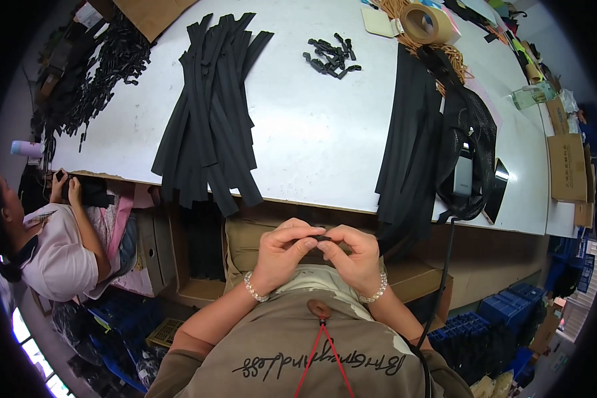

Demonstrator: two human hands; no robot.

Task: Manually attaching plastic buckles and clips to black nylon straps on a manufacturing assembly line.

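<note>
your left hand (282,251) and right hand (355,255) meet below the white table's edge (325,202), both pinching one small black plastic clip (322,237) between thumbs and fingertips. it looks light, stiff and probably slick, so grip its ends. the loose pile of similar black clips (330,56) lies well apart.

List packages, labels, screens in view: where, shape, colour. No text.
Flat cardboard boxes: table's far right edge, brown, stacked, printed faces.
Cardboard sheet: table's top left corner, brown, plain.
Open carton: under the table, left of the left hand, tan.
Plastic bottle: right side of table, clear greenish, lying down.
Blue crates: floor, lower right.
Screens: none.
</note>
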